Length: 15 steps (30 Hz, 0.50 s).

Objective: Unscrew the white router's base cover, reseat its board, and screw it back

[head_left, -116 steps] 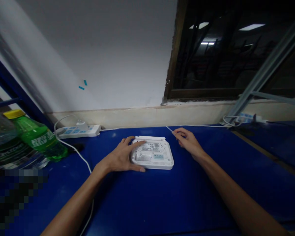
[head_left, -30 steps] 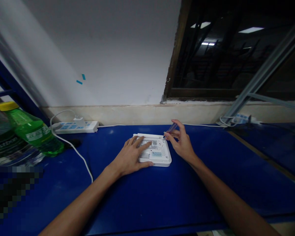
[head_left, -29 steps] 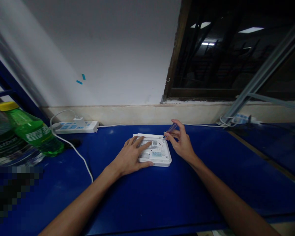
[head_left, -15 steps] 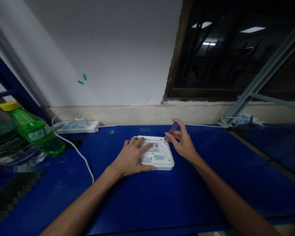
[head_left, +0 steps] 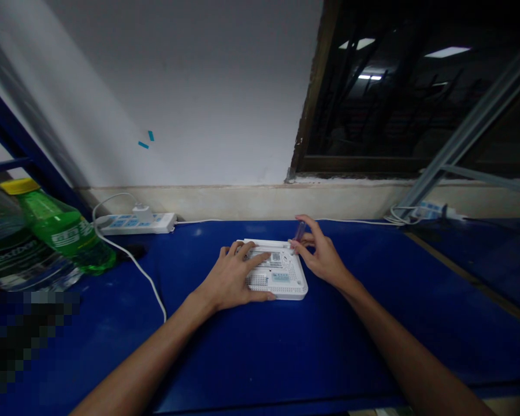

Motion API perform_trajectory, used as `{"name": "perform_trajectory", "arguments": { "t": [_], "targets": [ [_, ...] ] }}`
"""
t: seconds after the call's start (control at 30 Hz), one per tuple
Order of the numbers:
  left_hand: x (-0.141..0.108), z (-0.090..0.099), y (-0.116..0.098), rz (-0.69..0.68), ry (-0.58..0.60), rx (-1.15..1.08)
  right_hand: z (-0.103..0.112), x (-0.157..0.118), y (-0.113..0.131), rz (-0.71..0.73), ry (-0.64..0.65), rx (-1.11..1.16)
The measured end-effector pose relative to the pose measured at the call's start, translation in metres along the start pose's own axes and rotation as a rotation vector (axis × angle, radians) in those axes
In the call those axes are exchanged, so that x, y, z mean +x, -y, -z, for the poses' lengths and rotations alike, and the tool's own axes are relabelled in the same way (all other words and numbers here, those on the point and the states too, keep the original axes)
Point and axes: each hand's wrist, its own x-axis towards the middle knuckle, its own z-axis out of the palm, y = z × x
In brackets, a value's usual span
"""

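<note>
Many small vent holes (head_left: 256, 281) pepper the white plastic router (head_left: 288, 287).

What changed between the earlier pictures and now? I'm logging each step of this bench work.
The left hand slid from the left edge of the white plastic router onto its upper face, fingers spread across it. The right hand moved left to the router's far right corner, pinching a small clear tube. The white power strip and green plastic bottle stayed put.
</note>
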Motion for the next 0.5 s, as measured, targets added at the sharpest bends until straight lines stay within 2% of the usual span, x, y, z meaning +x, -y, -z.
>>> {"name": "perform_trajectory", "arguments": {
  "t": [0.07,0.17,0.37,0.5],
  "targets": [
    [0.0001,0.0003,-0.0002,0.001,0.002,-0.004,0.0019,0.0007,0.0016,0.043,0.029,-0.096],
    [0.0002,0.0008,-0.0006,0.004,0.007,-0.015,0.0054,0.0021,0.0049,0.122,-0.049,-0.204],
    [-0.0002,0.0000,-0.0001,0.003,0.003,-0.018,0.0031,0.0030,0.0041,0.075,-0.117,0.018],
    [-0.0005,-0.0003,0.0000,0.005,0.009,-0.009,0.0014,0.0035,0.0075,0.106,-0.189,-0.139]
  ]
}}
